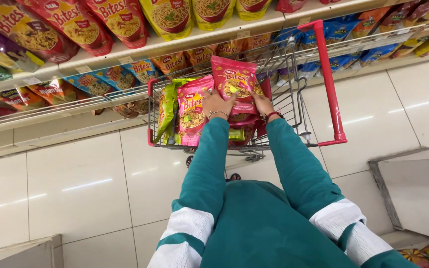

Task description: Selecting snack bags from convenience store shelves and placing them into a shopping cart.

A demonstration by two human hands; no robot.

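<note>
Both my hands hold a pink snack packet (237, 79) upright inside a wire shopping cart (294, 99) with red trim. My left hand (217, 104) grips the packet's lower left edge. My right hand (263, 103) grips its lower right edge. Another pink snack packet (192, 111) stands to the left in the cart, next to a green packet (166, 110). More packets lie under my hands, partly hidden. My sleeves are teal with white bands.
Store shelves (140, 52) full of red, yellow, blue and orange snack bags run across the top. The cart's red handle (328, 82) points toward me at the right. White floor tiles (75, 183) spread below. A grey platform (418, 193) sits at the right, a box corner (26, 253) at bottom left.
</note>
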